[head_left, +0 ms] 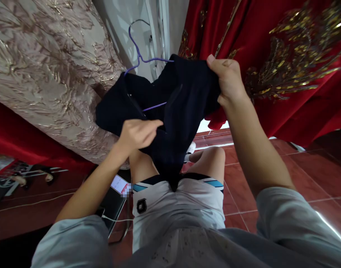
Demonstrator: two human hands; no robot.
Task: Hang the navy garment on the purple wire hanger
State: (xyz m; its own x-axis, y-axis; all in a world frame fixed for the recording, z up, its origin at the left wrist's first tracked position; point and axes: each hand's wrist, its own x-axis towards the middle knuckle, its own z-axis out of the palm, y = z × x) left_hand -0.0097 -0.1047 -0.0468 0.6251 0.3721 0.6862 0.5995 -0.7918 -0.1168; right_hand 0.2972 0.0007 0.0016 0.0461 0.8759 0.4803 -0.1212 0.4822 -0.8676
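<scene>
A dark navy collared garment (187, 96) hangs in front of me on a thin purple hanger (138, 56). The hanger's hook points up and away from me. Part of its lower bar shows through the garment's open neck. With thumb and fingers closed, my right hand (230, 80) grips the cloth at the right shoulder. My left hand (139, 134) is closed at the front opening, fingers pinched on its edge; what lies under the fingertips is partly hidden. The lower part of the garment droops between my knees.
A pale textured fabric (47, 74) hangs close on the left. Red cloth with gold sequins (287, 63) hangs on the right. Beside my left thigh, a lit phone (119, 184) lies on a dark surface near a white cable (117, 220). Red tiles (306, 163) cover the floor.
</scene>
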